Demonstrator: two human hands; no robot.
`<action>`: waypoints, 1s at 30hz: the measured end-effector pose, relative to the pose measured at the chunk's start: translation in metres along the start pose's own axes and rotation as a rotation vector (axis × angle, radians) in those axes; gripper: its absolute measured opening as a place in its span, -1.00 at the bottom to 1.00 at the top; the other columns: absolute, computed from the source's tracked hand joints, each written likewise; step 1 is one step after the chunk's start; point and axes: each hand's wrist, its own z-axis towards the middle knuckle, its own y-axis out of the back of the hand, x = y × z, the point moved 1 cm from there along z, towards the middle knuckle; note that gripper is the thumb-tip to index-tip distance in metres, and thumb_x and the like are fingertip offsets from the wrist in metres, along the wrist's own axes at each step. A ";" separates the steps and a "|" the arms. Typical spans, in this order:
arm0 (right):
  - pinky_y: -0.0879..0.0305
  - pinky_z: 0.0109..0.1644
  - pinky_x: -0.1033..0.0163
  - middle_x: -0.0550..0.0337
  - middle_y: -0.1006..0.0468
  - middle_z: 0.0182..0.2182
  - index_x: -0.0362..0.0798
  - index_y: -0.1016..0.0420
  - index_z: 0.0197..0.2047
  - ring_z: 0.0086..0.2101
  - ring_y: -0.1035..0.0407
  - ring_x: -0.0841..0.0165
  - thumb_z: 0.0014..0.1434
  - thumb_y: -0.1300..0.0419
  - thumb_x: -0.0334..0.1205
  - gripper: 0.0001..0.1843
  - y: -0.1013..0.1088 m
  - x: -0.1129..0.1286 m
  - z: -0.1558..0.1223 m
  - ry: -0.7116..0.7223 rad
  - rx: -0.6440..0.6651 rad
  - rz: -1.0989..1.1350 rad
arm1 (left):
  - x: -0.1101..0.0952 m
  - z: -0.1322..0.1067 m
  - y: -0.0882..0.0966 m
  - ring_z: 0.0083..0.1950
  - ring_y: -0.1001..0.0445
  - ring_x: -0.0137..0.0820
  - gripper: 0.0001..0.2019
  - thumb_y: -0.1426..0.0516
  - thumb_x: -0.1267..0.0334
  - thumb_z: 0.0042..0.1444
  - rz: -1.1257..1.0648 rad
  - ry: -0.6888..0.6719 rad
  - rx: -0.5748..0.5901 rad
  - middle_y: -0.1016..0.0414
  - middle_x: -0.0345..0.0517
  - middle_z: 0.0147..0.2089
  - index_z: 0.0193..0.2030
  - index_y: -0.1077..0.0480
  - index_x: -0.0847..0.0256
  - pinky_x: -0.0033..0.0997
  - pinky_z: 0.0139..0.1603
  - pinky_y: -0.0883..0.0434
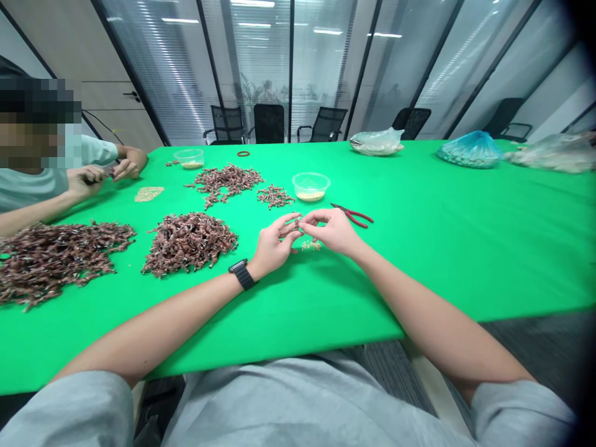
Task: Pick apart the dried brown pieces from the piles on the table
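Observation:
My left hand (274, 243) and my right hand (331, 228) meet over the green table (442, 248), fingertips pinched together on one small brown piece (297, 221). A few tiny gold bits (311, 246) lie on the cloth just below my hands. A large pile of brown pieces (189, 241) sits left of my left hand, which wears a black wrist band. Red-handled pliers (354, 215) rest just right of my right hand. A clear bowl (311, 186) with pale small parts stands behind my hands.
A person at the left edge works with both hands (105, 174) near another big brown pile (56, 257). More brown heaps (226, 181), a second bowl (189, 158), plastic bags (376, 141) and a blue bag (469, 150) lie farther back. Chairs line the glass wall.

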 end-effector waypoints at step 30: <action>-0.34 -0.43 0.31 0.10 -0.61 -0.44 -0.15 -0.60 -0.36 -0.47 -0.41 0.40 -0.02 -0.38 -0.08 -0.72 -0.002 -0.002 0.000 -0.184 0.045 0.237 | -0.004 -0.001 -0.001 0.10 -0.59 -0.04 -0.49 -0.24 0.13 0.22 0.038 -0.025 -0.003 -0.54 0.11 0.18 0.27 -0.34 0.23 -0.43 -0.44 -0.66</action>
